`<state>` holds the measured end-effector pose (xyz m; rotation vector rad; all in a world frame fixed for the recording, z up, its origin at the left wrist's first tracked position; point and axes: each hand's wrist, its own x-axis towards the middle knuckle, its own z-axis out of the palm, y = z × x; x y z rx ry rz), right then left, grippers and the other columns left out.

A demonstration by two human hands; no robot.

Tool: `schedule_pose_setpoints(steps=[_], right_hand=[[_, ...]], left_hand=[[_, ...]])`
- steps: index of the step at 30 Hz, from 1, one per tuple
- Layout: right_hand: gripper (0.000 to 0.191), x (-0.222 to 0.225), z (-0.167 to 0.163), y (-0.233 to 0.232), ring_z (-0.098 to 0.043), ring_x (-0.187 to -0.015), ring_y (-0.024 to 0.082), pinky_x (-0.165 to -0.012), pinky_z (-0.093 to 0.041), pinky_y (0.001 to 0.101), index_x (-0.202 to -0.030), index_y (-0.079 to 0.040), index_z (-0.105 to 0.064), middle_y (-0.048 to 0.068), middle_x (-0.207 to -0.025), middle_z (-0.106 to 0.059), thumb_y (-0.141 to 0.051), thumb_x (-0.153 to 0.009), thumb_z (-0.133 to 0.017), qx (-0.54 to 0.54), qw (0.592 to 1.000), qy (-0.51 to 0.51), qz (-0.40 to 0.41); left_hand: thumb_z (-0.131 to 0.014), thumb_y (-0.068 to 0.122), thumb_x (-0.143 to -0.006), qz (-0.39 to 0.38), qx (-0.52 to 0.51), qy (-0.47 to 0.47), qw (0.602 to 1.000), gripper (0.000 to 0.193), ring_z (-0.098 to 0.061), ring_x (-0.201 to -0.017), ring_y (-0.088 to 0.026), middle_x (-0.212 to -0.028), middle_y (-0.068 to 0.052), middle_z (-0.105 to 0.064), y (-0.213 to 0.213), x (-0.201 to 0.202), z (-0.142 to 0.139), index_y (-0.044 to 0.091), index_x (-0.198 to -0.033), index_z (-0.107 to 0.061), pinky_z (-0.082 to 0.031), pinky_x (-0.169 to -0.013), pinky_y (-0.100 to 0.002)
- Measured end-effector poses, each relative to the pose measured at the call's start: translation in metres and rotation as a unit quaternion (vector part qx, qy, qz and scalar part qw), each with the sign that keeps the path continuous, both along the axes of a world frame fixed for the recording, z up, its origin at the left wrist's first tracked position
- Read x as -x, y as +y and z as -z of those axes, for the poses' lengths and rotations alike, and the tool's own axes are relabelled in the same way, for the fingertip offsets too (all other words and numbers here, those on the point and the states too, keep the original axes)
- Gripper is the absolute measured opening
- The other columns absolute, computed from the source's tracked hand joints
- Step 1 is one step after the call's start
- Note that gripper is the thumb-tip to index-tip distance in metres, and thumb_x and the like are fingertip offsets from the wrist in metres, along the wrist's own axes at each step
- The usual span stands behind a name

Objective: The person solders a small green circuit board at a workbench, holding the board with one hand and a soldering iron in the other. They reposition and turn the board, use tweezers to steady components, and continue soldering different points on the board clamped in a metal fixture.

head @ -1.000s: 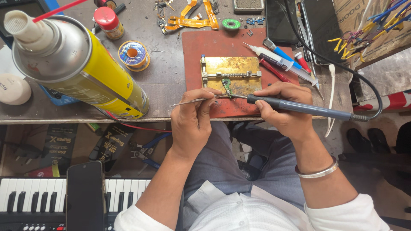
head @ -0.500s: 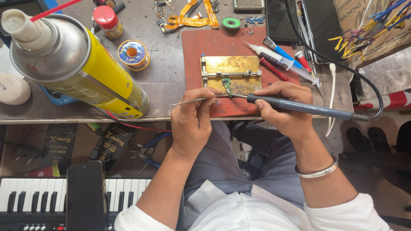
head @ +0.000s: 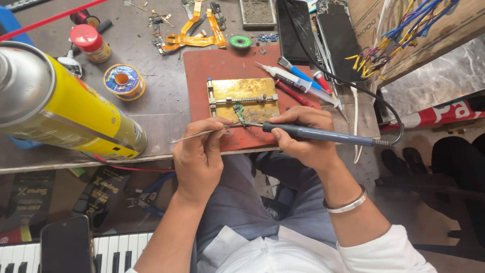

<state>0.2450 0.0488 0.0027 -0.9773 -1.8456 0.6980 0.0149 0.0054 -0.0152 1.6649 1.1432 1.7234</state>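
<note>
A brass-coloured board holder [head: 246,95] lies on a red mat [head: 212,65] at the bench's front edge, with a small green circuit board [head: 239,112] clamped in it. My left hand [head: 199,154] pinches thin metal tweezers [head: 194,135] whose tips reach the small board. My right hand [head: 303,136] grips a dark blue soldering iron [head: 328,135], its tip touching the same board. The iron's black cord [head: 389,114] loops away to the right.
A big yellow spray can [head: 65,108] lies at the left. A solder spool [head: 124,81], a red-capped bottle [head: 91,43], orange flex cables [head: 194,30], pens, syringes [head: 298,78] and two dark phones [head: 323,30] crowd the bench. Below are a keyboard [head: 121,250] and another phone [head: 65,247].
Both hands stay on the small board with tweezers and iron; the hands barely shift. The view is otherwise unchanged.
</note>
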Motion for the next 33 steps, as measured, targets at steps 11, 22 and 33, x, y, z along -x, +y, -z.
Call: schedule_pose_setpoints(steps=[11,22,33], right_hand=[[0.017,0.0021,0.0011,0.0015,-0.068,-0.073,0.010,-0.066,-0.052,0.0231,-0.097,0.003,-0.074,0.009,-0.087,-0.074,-0.002,-0.081,-0.075,-0.012,1.000,-0.012,-0.002],[0.018,0.0015,0.0024,0.0024,-0.067,-0.072,0.011,-0.066,-0.051,0.0234,-0.097,0.002,-0.074,0.008,-0.086,-0.073,-0.002,-0.081,-0.076,-0.018,1.000,-0.014,-0.006],[0.016,-0.0043,0.0057,0.0015,-0.066,-0.075,0.009,-0.070,-0.051,0.0229,-0.100,0.001,-0.075,0.006,-0.087,-0.074,-0.004,-0.084,-0.076,-0.008,1.000,0.000,0.024]], left_hand=[[-0.060,0.000,-0.108,-0.021,-0.019,0.041,0.999,0.012,-0.078,-0.097,-0.022,-0.111,-0.009,-0.075,-0.0008,0.0033,-0.0003,0.007,-0.116,-0.053,-0.063,-0.083,-0.031],[-0.059,0.000,-0.108,-0.011,-0.026,0.038,0.999,0.013,-0.078,-0.100,-0.022,-0.112,-0.009,-0.075,-0.0001,0.0046,-0.0008,0.007,-0.116,-0.053,-0.062,-0.085,-0.031],[-0.061,0.000,-0.107,-0.012,-0.018,0.034,0.999,0.013,-0.078,-0.097,-0.020,-0.111,-0.009,-0.075,-0.0008,0.0031,-0.0001,0.007,-0.115,-0.054,-0.063,-0.083,-0.030]])
